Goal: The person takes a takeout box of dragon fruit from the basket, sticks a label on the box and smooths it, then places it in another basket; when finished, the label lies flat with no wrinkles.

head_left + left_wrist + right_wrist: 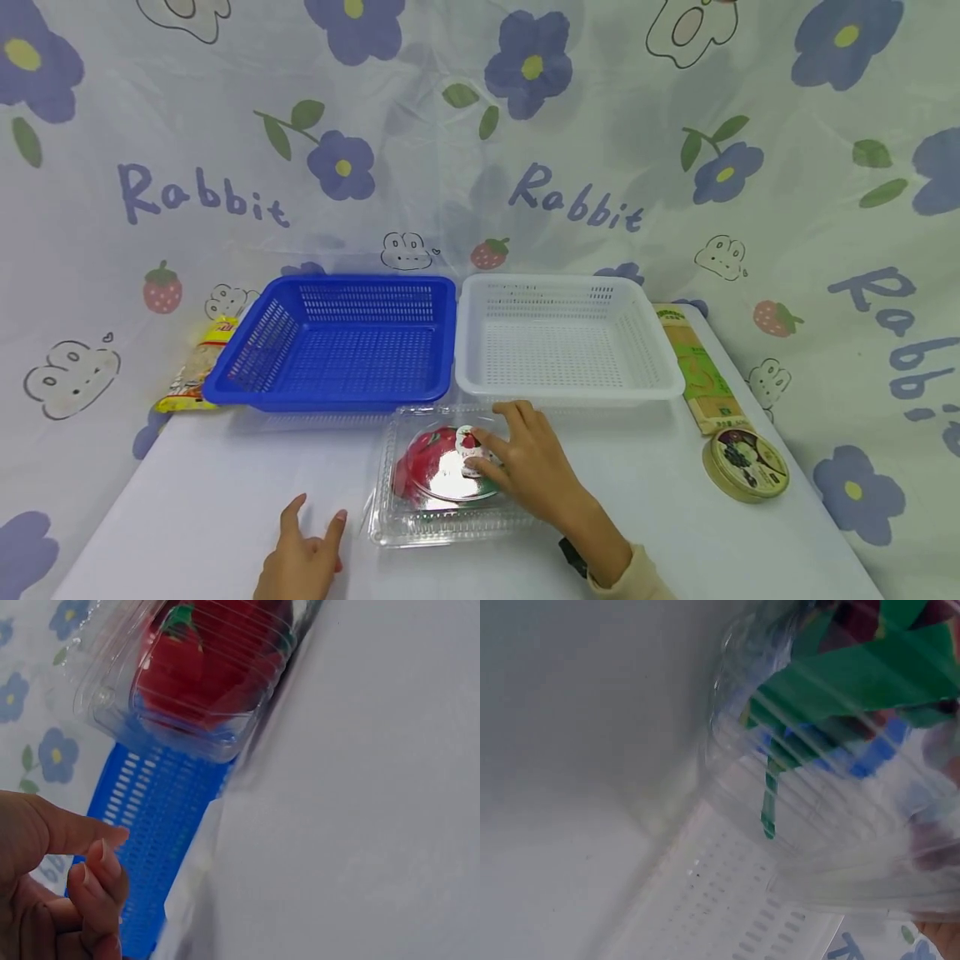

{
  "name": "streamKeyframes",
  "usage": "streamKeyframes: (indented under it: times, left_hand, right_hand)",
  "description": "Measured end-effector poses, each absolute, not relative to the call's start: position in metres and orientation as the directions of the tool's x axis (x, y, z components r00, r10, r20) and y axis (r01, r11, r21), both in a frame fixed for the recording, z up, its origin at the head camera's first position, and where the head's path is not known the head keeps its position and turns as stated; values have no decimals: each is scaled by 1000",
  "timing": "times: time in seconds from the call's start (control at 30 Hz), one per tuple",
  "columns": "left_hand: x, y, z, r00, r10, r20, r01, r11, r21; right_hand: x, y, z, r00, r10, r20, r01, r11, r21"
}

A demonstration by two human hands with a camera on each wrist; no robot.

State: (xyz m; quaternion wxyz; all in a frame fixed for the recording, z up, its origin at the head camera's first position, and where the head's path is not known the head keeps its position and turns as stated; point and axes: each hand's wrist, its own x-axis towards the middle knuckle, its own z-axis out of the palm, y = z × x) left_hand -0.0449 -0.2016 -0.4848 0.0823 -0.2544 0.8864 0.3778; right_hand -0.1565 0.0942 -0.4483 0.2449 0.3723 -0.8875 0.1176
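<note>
A clear plastic clamshell box (420, 527) lies at the middle front of the table. Inside it is a rounded red thing (429, 467) with green parts; its exact kind is unclear. A white sticker with a red picture (467, 442) is on the lid. My right hand (536, 462) reaches from the right over the box, its spread fingers touching the lid near the sticker and the far edge. Left of the box, my left hand (303, 558) is apart from it and holds nothing. The left wrist view shows its fingers (105, 862) loosely bent below the box.
Behind the box stand a blue basket (330, 404) and a white basket (570, 390), side by side. A yellow-edged food packet (197, 371) lies at far left. A long green-and-tan packet (701, 371) and a round tin (746, 465) lie at right. A patterned cloth hangs behind.
</note>
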Motion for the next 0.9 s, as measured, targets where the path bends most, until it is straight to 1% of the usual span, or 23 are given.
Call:
streamKeyframes:
  times: [0.07, 0.17, 0.4, 0.57, 0.7, 0.8, 0.9]
  left_hand:
    - [-45, -202, -484, -857, -392, -335, -513, 582, 630]
    - [-45, -202, -482, -857, -392, -334, -513, 584, 630]
    - [-45, -201, -474, -857, -390, -336, -510, 560, 653]
    - [-44, -197, -470, -864, -395, -314, -496, 554, 669]
    - [-44, -192, -469, -875, -406, -264, -461, 532, 710]
    - [-45, -187, -468, -891, -407, -199, -406, 521, 751]
    - [-46, -182, -466, -913, -391, -114, -327, 539, 776]
  right_hand:
    - [-154, 93, -449, -634, -592, 497, -701, 712, -45]
    - [-151, 92, -451, -664, -576, 477, -682, 727, -73]
    - [-143, 87, -449, -704, -547, 453, -641, 764, -73]
    - [-138, 86, -448, -732, -548, 405, -620, 782, -63]
    - [-135, 90, -447, -751, -554, 358, -615, 785, -75]
    - [-133, 98, -445, -776, -534, 335, -598, 792, -125]
    - [-130, 109, -442, -806, -500, 317, -570, 800, -187]
